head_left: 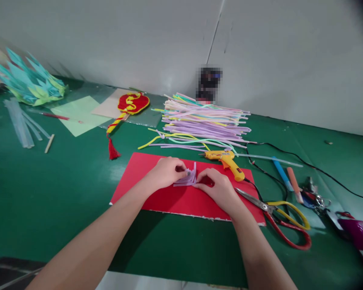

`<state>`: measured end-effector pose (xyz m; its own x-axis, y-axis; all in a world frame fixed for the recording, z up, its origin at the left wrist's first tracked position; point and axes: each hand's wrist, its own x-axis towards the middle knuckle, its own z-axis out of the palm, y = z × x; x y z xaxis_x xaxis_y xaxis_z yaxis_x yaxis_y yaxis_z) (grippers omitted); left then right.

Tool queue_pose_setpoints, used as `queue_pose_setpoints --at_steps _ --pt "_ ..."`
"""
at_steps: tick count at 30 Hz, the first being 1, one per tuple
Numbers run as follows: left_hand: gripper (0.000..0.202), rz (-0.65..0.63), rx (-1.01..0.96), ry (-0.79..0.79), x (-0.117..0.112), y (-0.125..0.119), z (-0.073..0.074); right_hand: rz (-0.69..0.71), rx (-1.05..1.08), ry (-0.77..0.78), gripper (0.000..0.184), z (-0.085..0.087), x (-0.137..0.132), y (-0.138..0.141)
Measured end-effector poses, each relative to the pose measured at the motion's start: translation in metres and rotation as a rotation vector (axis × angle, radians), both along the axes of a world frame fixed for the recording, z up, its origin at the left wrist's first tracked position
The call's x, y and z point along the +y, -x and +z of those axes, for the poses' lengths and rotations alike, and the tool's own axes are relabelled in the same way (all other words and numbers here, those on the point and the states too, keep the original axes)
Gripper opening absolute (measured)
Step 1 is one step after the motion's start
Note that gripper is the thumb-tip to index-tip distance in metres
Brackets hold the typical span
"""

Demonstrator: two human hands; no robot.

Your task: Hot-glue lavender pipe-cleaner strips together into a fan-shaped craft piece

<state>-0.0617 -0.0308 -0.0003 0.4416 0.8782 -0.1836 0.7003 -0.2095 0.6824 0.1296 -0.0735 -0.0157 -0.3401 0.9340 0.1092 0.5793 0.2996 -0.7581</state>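
A red sheet (163, 203) lies on the green table, and bent lilac pipe cleaners (187, 182) form a corner shape over its middle. My left hand (168, 172) pinches the shape from the left, thumb and forefinger at its inner part. From the right, the thumb and forefinger of my right hand (214, 186) close on the corner where the upright and flat strips meet. A yellow hot glue gun (230, 161) rests on its side just behind my right hand. Scissors (266, 207) with red and yellow handles lie partly on the sheet, right of my right wrist.
Behind the sheet lies a pile of pastel pipe cleaners (205, 123). A red fan-shaped piece with a tassel (133, 104), pale paper (81, 114) and glue sticks (21, 125) lie left. Markers (282, 173), keys (319, 199) and a black cord (308, 163) are right.
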Motion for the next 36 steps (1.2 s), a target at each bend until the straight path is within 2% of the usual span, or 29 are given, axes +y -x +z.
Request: queue_pose_setpoints --at_steps 14,36 --pt "0.02 0.025 0.058 -0.104 -0.0027 -0.0037 -0.004 -0.006 0.009 0.006 0.007 -0.0046 -0.0009 0.0014" --pt "0.016 0.04 0.002 -0.093 -0.0054 -0.006 -0.0069 -0.011 0.019 0.006 0.007 -0.0021 -0.0007 0.0008"
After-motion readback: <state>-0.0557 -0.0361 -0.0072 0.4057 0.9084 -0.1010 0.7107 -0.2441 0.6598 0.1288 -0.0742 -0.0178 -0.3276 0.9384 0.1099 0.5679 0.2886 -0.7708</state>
